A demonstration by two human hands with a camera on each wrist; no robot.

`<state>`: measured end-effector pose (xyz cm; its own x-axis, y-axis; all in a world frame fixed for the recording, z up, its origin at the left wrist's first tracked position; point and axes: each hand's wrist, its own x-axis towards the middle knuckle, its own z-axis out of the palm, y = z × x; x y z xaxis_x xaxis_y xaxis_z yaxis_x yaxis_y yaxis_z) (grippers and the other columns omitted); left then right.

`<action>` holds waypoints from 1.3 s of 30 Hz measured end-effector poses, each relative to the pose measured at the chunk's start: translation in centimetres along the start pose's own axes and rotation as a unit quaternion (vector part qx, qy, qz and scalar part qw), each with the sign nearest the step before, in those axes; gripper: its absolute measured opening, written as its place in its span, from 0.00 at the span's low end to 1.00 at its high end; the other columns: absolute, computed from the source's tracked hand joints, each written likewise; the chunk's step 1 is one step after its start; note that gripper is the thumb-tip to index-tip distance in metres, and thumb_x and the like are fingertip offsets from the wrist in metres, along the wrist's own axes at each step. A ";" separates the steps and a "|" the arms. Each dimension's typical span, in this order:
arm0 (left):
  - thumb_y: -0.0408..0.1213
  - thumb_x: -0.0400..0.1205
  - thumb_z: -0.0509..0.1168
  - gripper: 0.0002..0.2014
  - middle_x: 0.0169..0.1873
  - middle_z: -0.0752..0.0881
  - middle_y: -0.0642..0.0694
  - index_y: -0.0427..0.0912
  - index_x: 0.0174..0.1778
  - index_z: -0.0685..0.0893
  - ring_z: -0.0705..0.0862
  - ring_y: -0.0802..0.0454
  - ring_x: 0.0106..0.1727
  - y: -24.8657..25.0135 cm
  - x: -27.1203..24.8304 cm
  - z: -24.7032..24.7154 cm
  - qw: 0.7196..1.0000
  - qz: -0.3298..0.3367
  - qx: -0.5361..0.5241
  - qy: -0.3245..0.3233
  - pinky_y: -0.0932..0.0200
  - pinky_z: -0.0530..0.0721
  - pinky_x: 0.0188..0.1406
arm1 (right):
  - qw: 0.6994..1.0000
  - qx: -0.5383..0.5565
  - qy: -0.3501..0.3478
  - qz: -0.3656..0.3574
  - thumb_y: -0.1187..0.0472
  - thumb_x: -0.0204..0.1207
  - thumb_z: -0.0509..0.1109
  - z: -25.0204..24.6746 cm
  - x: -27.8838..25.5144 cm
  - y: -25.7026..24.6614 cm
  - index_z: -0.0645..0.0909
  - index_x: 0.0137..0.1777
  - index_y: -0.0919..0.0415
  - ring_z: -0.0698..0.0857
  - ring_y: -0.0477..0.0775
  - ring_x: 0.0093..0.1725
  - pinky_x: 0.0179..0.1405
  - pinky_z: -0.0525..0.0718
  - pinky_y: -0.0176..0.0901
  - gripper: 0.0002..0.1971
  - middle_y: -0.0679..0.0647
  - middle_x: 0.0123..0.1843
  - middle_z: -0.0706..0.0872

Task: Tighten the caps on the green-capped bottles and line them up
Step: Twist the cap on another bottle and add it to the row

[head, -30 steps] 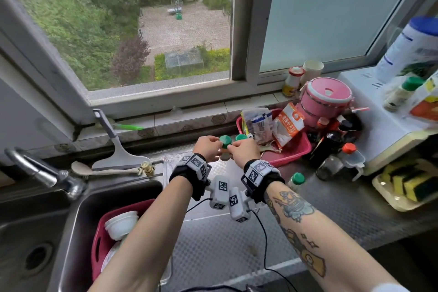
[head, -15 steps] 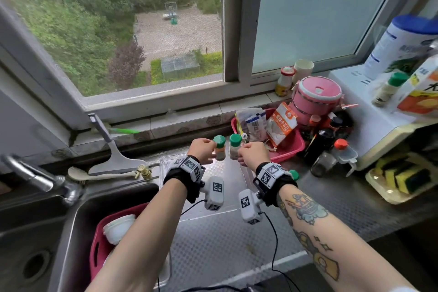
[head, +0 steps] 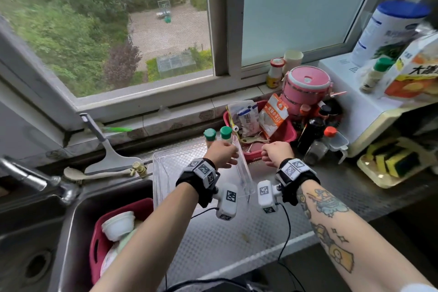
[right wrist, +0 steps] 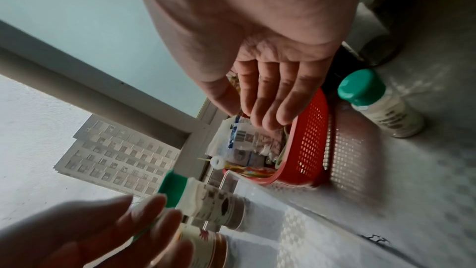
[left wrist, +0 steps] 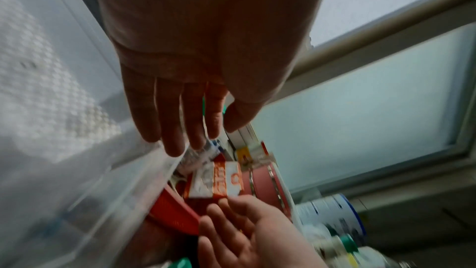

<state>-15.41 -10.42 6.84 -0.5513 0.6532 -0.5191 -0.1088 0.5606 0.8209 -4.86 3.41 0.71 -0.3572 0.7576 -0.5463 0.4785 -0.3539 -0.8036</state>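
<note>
Two small green-capped bottles (head: 209, 135) (head: 225, 133) stand upright side by side in the far right corner of a clear plastic tray (head: 166, 168). Just in front of them hovers my left hand (head: 222, 155), empty, with its fingers (left wrist: 175, 129) straight over the tray's right wall. My right hand (head: 276, 153) is further right, over the red basket (right wrist: 311, 140), fingers (right wrist: 270, 107) straight and empty. A third green-capped bottle (right wrist: 378, 105) stands on the counter to the right of the basket. A fourth green-capped bottle (head: 375, 73) stands on the white appliance at far right.
The red basket (head: 284, 133) of packets, dark sauce bottles (head: 310, 133) and a pink lunch pot (head: 305, 87) crowd the counter's back right. A sink (head: 71, 232) with a red tub lies left; a squeegee (head: 106, 149) lies behind it. Sponges (head: 391, 161) sit far right.
Both hands held the two bottles above the tray; the bottles now stand in its far corner. Both hands have let go, and the right hand has moved right towards the basket.
</note>
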 end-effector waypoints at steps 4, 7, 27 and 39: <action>0.32 0.78 0.59 0.06 0.33 0.83 0.45 0.37 0.45 0.81 0.83 0.51 0.29 1.0 0.2 4.2 0.998 0.011 0.019 -0.052 0.62 0.79 0.27 | 0.999 0.034 0.006 0.017 0.67 0.71 0.65 -2.3 1.1 2.2 0.74 0.27 0.58 0.69 0.46 0.14 0.11 0.63 0.28 0.12 0.52 0.22 0.72; 0.31 0.78 0.59 0.05 0.31 0.80 0.45 0.38 0.38 0.79 0.81 0.51 0.28 1.3 0.8 7.3 0.997 0.001 0.021 -0.068 0.63 0.79 0.25 | 0.999 0.012 0.032 0.042 0.62 0.64 0.65 -4.5 2.7 4.5 0.75 0.24 0.58 0.69 0.50 0.17 0.15 0.64 0.33 0.08 0.53 0.21 0.73; 0.38 0.75 0.62 0.08 0.39 0.82 0.42 0.43 0.47 0.83 0.82 0.44 0.40 -2.3 10.4 16.9 0.994 -0.092 0.045 -0.033 0.47 0.87 0.48 | 0.996 -0.036 -0.034 0.079 0.60 0.75 0.71 -8.6 7.0 7.8 0.81 0.56 0.56 0.83 0.56 0.44 0.38 0.83 0.46 0.10 0.59 0.43 0.84; 0.28 0.73 0.66 0.14 0.29 0.82 0.37 0.28 0.54 0.82 0.84 0.48 0.22 -1.4 8.7 16.4 0.995 -0.087 0.003 -0.052 0.53 0.86 0.26 | 0.998 -0.045 -0.009 0.038 0.61 0.75 0.70 -8.7 4.7 5.6 0.82 0.35 0.54 0.85 0.54 0.34 0.35 0.82 0.43 0.08 0.57 0.38 0.86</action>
<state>-6.54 2.82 -2.75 -0.4366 0.5951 -0.6747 -0.1903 0.6719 0.7158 3.09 9.82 -4.29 -0.3315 0.7199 -0.6098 0.5750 -0.3582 -0.7355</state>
